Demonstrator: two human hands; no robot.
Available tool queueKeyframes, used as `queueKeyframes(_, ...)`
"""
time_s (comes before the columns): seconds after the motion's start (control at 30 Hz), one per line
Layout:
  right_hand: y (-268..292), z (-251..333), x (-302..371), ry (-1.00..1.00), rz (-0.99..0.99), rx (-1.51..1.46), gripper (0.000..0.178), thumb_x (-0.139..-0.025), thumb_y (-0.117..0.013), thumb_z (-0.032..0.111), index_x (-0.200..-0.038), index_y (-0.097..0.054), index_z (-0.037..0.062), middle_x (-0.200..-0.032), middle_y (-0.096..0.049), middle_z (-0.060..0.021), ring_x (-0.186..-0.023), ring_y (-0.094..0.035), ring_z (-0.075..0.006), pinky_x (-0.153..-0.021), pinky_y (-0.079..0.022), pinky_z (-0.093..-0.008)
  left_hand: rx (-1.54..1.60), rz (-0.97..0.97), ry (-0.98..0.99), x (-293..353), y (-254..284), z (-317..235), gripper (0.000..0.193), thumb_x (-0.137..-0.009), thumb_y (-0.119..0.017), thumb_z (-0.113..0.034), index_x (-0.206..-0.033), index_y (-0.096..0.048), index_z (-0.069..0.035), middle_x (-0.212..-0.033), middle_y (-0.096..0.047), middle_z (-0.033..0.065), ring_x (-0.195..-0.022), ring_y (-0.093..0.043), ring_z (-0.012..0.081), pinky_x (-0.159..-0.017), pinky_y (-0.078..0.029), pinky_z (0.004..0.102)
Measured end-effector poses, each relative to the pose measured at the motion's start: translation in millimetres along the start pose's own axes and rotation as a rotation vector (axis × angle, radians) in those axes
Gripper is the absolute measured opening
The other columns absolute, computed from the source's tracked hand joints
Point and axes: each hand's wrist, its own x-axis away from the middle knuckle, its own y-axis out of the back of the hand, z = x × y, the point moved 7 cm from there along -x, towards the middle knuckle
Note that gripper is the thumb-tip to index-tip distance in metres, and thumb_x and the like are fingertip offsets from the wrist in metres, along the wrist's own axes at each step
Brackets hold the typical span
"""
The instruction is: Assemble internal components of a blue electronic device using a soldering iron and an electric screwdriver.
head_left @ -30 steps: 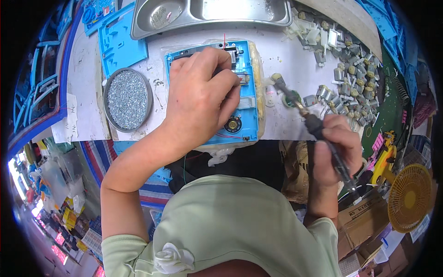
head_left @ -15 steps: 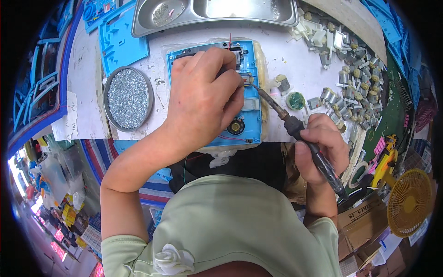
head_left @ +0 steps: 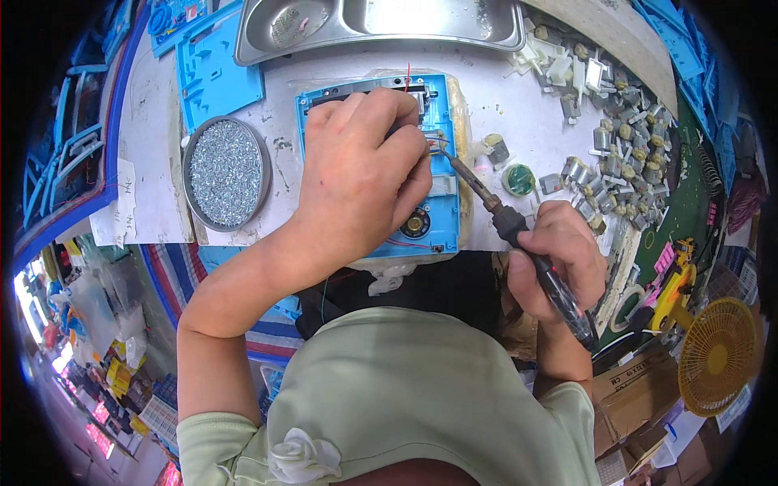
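Observation:
A blue plastic housing with wires and a small round speaker lies on the white bench in front of me. My left hand rests on top of it, fingers curled over its middle and pinching near the thin wires at its right side. My right hand grips a soldering iron by its black handle. The iron's tip reaches up and left to the wires beside my left fingertips. What lies under my left palm is hidden.
A round tin of small screws sits left of the housing. A steel tray stands at the back. Several small motors are heaped at the right, with a green solder tin nearby. A yellow fan is low right.
My right hand has swung the soldering iron left from the bench's right side, bringing its tip to the wires on the housing. My left hand stayed on the housing.

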Motion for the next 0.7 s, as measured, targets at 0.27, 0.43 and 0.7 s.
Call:
queueKeyframes(0.27,1.0,2.4,-1.7,0.006,0.003,0.002,0.026,-0.074,-0.077,-0.003,-0.097,-0.065,0.0013,-0.062,-0.053,-0.0058,-0.055,-0.050,-0.0235,-0.057,-0.041,-0.0349,-0.012,-0.004,0.004,1.0,-1.2,-0.3,0.015,-0.073,-0.075,-0.008,-0.082,-0.063,-0.007,-0.103,-0.060,0.0059,-0.091,-0.058,0.0253,-0.085,-0.039,0.0417)
queueKeyframes(0.43,-1.3,1.3,-1.7,0.009,-0.004,0.006,0.027,-0.073,-0.076,-0.005,-0.097,-0.065,0.0009,-0.062,-0.053,-0.0058,-0.055,-0.050,-0.0234,-0.056,-0.042,-0.0349,0.006,-0.012,0.005,0.7,-1.9,0.8,0.015,-0.073,-0.075,-0.008,-0.082,-0.063,-0.008,-0.103,-0.059,0.0056,-0.091,-0.058,0.0250,-0.085,-0.038,0.0414)
queueKeyframes(0.7,-0.4,1.6,-0.3,0.010,-0.009,0.016,0.026,-0.073,-0.077,-0.004,-0.097,-0.065,0.0004,-0.063,-0.054,-0.0066,-0.055,-0.051,-0.0238,-0.057,-0.043,-0.0352,-0.019,0.001,0.001,0.1,-0.3,-1.0,0.015,-0.073,-0.075,-0.008,-0.082,-0.063,-0.008,-0.102,-0.059,0.0058,-0.091,-0.058,0.0251,-0.084,-0.038,0.0412)
